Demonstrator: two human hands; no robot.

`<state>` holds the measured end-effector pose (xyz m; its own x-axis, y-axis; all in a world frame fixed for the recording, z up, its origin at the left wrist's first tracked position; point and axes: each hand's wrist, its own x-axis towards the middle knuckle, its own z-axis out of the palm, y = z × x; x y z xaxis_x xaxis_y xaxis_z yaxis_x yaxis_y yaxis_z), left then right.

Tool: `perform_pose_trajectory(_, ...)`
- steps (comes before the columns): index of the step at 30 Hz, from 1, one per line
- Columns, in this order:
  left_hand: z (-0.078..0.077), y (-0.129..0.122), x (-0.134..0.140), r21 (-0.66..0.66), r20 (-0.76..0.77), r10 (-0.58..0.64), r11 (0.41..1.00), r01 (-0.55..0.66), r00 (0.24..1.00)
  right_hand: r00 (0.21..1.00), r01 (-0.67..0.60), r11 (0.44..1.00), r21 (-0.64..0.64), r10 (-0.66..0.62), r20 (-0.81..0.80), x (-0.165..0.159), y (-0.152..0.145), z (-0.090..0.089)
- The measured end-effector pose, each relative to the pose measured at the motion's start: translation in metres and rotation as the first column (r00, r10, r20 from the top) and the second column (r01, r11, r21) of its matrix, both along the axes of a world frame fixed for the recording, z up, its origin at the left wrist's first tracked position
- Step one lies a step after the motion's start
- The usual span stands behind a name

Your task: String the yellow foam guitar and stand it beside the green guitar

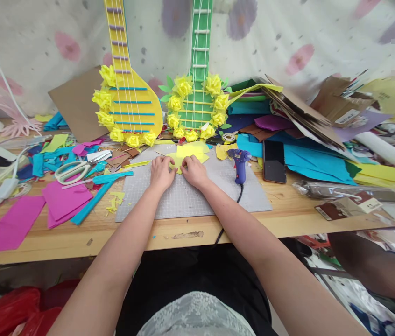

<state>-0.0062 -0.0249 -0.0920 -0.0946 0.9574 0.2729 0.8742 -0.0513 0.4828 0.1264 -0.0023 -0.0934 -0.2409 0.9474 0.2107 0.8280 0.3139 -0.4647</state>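
Note:
My left hand (162,172) and my right hand (193,171) rest close together on the grey cutting mat (183,200). Between them is a small piece of yellow crepe paper (177,164); the fingertips of both hands pinch its edges. More yellow paper sheets (193,149) lie just beyond my fingers. To the right of my right hand, a blue glue gun (241,169) lies on the mat, its black cord running toward the table's front edge. Behind the mat stand a yellow cardboard lute (136,88) and a green one (197,109), both trimmed with yellow paper flowers.
Magenta paper sheets (66,200), blue strips and white-handled scissors (72,172) lie at left. On the right are a phone (274,161), blue crepe paper (311,161) and stacked cardboard (299,112). Another person's arm (376,266) shows at lower right.

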Motion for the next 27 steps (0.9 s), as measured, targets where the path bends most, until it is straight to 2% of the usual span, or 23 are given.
perform_pose_trajectory(18, -0.0006, -0.0036, 0.0015, 0.036, -0.068, -0.033, 0.999, 0.036, 0.997, 0.999, -0.013, 0.999, 0.033, 0.012, 0.034, 0.0000, 0.0012, -0.0054)
perform_pose_trajectory(27, 0.0007, -0.0078, 0.0026, -0.018, -0.104, -0.025, 1.000, 0.023, 0.994, 0.997, -0.014, 0.999, 0.033, 0.012, 0.075, -0.0001, -0.0014, -0.0032)
